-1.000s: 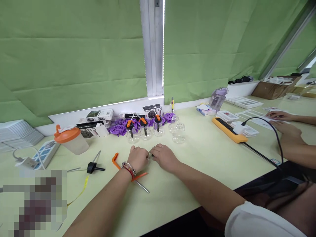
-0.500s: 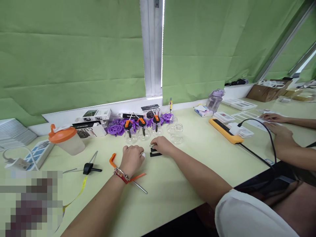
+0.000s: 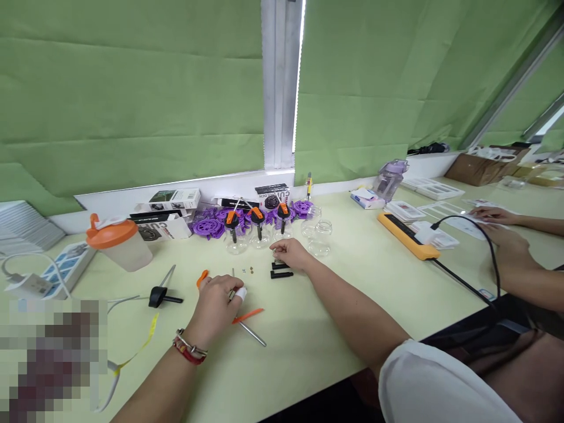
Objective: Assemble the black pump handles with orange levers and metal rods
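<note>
My left hand (image 3: 217, 301) is curled low over the table, with a white covering (image 3: 240, 294) on its thumb. What its fingers grip is hidden; a thin metallic piece shows just past the fingertips. Around it lie an orange curved piece (image 3: 202, 278), an orange strip (image 3: 248, 316) and a metal rod (image 3: 252, 335). My right hand (image 3: 291, 254) has its fingers pinched together above two black bars (image 3: 282, 274); what is between them is too small to make out. Tiny metal parts (image 3: 251, 270) sit between the hands.
Glass jars with orange-and-black tops (image 3: 258, 229), clear jars (image 3: 319, 239) and purple parts (image 3: 207, 228) stand behind. An orange-lidded cup (image 3: 118, 242) and black fitting (image 3: 157, 296) are left. An orange power strip (image 3: 408, 236) and another person's hands (image 3: 496, 216) are right.
My left hand has moved left and slightly down, uncovering the tiny metal parts. My right hand stays by the black bars. The view has shifted slightly.
</note>
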Demonstrator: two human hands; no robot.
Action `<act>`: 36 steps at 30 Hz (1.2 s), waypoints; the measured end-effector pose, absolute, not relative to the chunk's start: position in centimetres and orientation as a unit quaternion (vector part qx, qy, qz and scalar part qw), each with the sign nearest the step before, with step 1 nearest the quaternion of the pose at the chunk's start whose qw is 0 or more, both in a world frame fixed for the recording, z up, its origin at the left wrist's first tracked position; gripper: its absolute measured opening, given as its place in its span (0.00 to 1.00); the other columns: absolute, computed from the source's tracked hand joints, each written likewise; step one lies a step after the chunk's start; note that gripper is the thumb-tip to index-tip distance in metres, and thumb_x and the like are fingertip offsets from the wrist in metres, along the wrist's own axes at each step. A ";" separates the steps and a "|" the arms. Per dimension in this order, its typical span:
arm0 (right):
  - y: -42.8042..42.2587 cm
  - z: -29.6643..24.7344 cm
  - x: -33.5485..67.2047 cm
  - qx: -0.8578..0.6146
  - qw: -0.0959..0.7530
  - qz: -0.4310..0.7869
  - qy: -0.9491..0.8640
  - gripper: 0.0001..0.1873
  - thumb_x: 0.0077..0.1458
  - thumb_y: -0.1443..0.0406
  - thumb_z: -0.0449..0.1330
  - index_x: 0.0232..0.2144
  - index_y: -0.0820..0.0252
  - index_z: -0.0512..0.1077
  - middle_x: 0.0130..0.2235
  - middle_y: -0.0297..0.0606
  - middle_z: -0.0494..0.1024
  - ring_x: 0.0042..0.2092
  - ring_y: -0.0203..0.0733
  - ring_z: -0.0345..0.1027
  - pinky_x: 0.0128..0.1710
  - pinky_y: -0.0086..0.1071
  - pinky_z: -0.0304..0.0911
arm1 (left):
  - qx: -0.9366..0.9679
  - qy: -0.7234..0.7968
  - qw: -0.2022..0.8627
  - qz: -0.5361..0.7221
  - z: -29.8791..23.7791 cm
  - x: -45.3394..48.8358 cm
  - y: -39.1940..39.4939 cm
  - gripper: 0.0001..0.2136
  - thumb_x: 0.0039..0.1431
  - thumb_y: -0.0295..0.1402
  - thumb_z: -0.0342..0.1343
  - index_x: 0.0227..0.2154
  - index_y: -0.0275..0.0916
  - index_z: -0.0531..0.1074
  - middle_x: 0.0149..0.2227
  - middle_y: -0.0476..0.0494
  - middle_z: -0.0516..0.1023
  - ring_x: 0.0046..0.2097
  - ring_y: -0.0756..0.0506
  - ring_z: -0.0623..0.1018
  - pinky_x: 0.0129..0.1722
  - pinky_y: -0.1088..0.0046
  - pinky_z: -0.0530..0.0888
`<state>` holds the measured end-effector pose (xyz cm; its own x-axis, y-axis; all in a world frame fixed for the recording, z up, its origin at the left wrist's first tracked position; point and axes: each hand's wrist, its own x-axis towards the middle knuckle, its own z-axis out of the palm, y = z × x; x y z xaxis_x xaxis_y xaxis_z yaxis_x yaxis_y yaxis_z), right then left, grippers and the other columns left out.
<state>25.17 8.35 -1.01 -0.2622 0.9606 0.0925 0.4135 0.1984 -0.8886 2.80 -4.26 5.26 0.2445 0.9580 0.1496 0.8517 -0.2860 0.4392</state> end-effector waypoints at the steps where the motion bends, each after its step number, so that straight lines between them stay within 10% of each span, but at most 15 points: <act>1: 8.4 -1.3 25.2 -0.493 0.362 0.405 -0.680 0.15 0.47 0.69 0.60 0.39 0.65 0.75 0.27 0.32 0.72 0.29 0.32 0.64 0.33 0.27 0.62 | 0.777 0.581 0.137 0.200 5.2 2.8 -4.2 0.08 0.54 0.32 0.48 0.30 0.41 0.73 0.33 0.49 0.79 0.39 0.44 0.74 0.51 0.60 0.57; 13: 8.0 -2.1 25.1 -0.465 0.411 0.464 -0.632 0.14 0.43 0.69 0.62 0.37 0.66 0.74 0.29 0.33 0.72 0.31 0.33 0.66 0.36 0.30 0.64 | 0.787 0.563 0.113 0.225 5.1 2.9 -4.5 0.08 0.54 0.32 0.48 0.29 0.41 0.73 0.32 0.48 0.79 0.38 0.45 0.74 0.52 0.59 0.59; 19: 7.8 -1.1 26.1 -0.530 0.340 0.283 -0.724 0.17 0.54 0.66 0.54 0.46 0.61 0.73 0.34 0.37 0.76 0.35 0.37 0.68 0.41 0.33 0.63 | 0.730 0.612 0.138 0.271 6.3 0.5 -4.3 0.10 0.54 0.35 0.47 0.31 0.41 0.73 0.34 0.46 0.78 0.34 0.46 0.74 0.36 0.69 0.68; 25: 7.2 -0.3 26.2 -0.525 0.192 0.148 -0.816 0.16 0.57 0.68 0.52 0.44 0.58 0.75 0.44 0.43 0.76 0.45 0.44 0.68 0.46 0.33 0.60 | 0.721 0.654 0.194 0.120 7.2 -0.9 -4.7 0.11 0.54 0.40 0.48 0.30 0.41 0.72 0.26 0.48 0.75 0.27 0.46 0.73 0.25 0.71 0.63; 36: 6.1 0.6 25.9 -0.522 0.268 0.183 -0.788 0.14 0.60 0.64 0.51 0.41 0.60 0.75 0.41 0.42 0.76 0.42 0.41 0.68 0.43 0.32 0.60 | 0.754 0.634 0.170 0.036 5.4 1.4 -5.0 0.08 0.49 0.39 0.52 0.27 0.41 0.67 0.29 0.45 0.75 0.29 0.44 0.73 0.24 0.73 0.59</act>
